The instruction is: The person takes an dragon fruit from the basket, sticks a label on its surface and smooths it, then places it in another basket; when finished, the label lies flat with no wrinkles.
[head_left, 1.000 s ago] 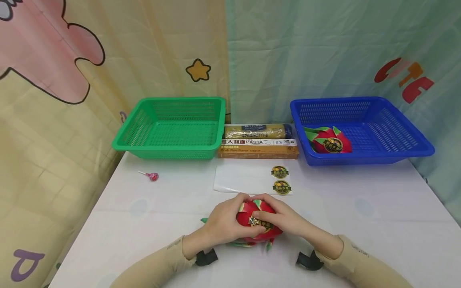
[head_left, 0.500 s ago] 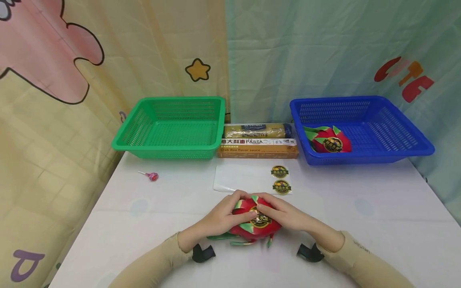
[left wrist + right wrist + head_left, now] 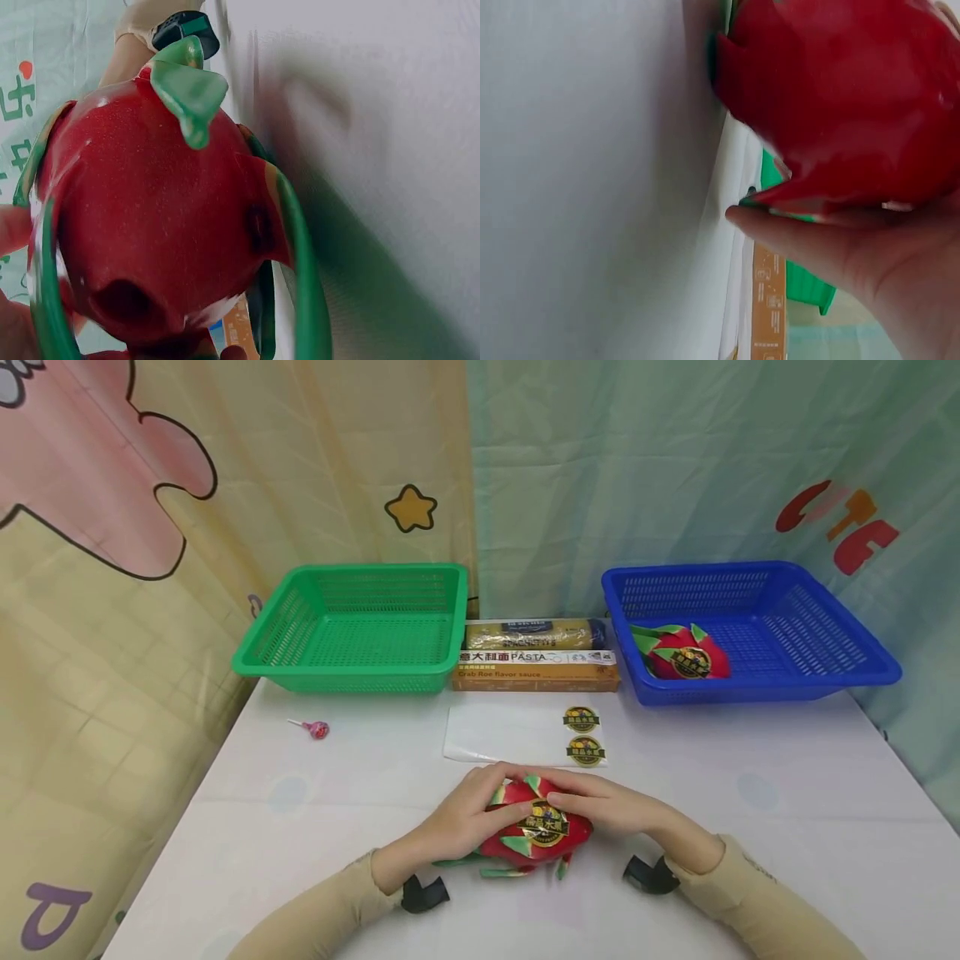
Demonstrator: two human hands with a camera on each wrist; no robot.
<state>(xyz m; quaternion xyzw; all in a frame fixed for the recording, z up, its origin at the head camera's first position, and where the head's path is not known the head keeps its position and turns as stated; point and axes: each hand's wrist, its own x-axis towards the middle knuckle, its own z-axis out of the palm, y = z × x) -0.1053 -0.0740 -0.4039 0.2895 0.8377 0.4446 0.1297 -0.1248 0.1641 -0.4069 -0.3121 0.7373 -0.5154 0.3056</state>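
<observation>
A red dragon fruit [image 3: 576, 837] with green-tipped scales sits at the front middle of the table, between both hands. On its side facing the head camera is a round black-and-gold sticker [image 3: 545, 825]. My left hand [image 3: 461, 817] grips the fruit's left side, thumb tip at the sticker's left edge. From the right, my right hand [image 3: 618, 808] holds it, with its thumb at the sticker's upper right and its fingers behind the fruit. The left wrist view shows the fruit's scaly end [image 3: 161, 217]. In the right wrist view, fingers [image 3: 810, 244] lie along the fruit's smooth red skin.
Behind the fruit lies a white backing sheet [image 3: 502, 733] with two stickers [image 3: 583, 735]. A lollipop [image 3: 318, 729] is at left. Farther back stand a green basket [image 3: 352, 678], pasta packages [image 3: 536, 670] and a blue basket [image 3: 750, 691] holding another dragon fruit [image 3: 705, 652].
Both thumbs have slid outward across the sticker, so more of it shows now. The fruit has turned slightly in the hands, and the right hand has shifted a little to the right.
</observation>
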